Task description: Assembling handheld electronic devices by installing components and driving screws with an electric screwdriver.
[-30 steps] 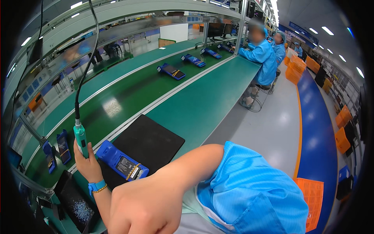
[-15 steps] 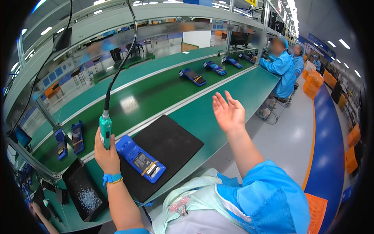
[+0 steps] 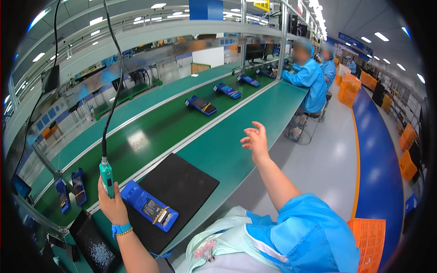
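My left hand (image 3: 113, 207) is closed around a teal electric screwdriver (image 3: 106, 175), upright with its cable running upward. The tool's tip is hidden in the hand. Beside it, a blue handheld terminal (image 3: 150, 204) lies on a black mat (image 3: 191, 182), its open back showing a battery and a yellow band around its lower end. My right hand (image 3: 256, 143) is raised over the bench's near edge, holding nothing, fingers apart and slightly bent. A black tray (image 3: 84, 230) of small screws (image 3: 101, 253) sits left of the mat, near my left wrist.
Several banded blue terminals (image 3: 201, 105) lie along the green conveyor (image 3: 159, 125) beyond the bench (image 3: 227, 152). Two more (image 3: 78, 186) rest at the left. A co-worker in blue (image 3: 305, 82) sits farther along the bench. An orange crate (image 3: 368, 241) stands at lower right.
The view has swung right, so the bench and terminals appear farther left. My right hand has turned from an upward palm to loosely bent fingers. The left hand still grips the screwdriver.
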The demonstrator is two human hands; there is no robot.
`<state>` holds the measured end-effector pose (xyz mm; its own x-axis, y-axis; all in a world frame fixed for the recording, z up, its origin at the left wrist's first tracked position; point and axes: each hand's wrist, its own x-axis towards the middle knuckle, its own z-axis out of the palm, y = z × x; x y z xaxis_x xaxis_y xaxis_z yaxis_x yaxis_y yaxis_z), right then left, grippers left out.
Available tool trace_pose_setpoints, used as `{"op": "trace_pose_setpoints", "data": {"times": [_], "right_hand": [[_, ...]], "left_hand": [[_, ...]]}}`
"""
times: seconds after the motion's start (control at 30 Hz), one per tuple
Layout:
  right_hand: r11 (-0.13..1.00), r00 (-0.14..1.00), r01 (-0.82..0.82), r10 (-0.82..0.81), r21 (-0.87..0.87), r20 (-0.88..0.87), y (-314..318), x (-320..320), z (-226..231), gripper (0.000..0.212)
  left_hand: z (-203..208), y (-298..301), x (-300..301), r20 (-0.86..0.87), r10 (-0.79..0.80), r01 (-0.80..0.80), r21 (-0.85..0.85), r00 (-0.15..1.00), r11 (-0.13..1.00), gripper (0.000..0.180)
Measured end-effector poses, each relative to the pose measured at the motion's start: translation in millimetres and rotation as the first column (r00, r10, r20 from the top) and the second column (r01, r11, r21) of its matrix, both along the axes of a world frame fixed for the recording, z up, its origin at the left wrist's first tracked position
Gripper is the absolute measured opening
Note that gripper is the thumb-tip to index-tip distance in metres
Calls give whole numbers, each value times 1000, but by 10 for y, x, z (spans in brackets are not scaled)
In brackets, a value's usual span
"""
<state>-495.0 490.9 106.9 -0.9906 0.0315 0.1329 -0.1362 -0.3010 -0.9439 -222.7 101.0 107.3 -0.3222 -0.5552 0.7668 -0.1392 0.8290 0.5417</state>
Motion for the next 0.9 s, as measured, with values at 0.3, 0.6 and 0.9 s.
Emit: {"op": "trace_pose_setpoints", "data": {"times": [0.3, 0.6, 0.9], "right_hand": [[226, 826, 520, 112, 824, -552, -64, -390, -811, 28], [181, 798, 560, 142, 808, -585, -99, -392, -908, 17], [155, 734, 635, 183, 757, -654, -79, -346, -902, 17]], "left_hand": [[1, 43, -106, -6, 4, -5, -94, 1000, 996, 45], [-14, 28, -81, -13, -7, 6, -73, 1000, 997, 43], [-1, 29, -84, -28, 27, -29, -66, 999, 997, 48]]}}
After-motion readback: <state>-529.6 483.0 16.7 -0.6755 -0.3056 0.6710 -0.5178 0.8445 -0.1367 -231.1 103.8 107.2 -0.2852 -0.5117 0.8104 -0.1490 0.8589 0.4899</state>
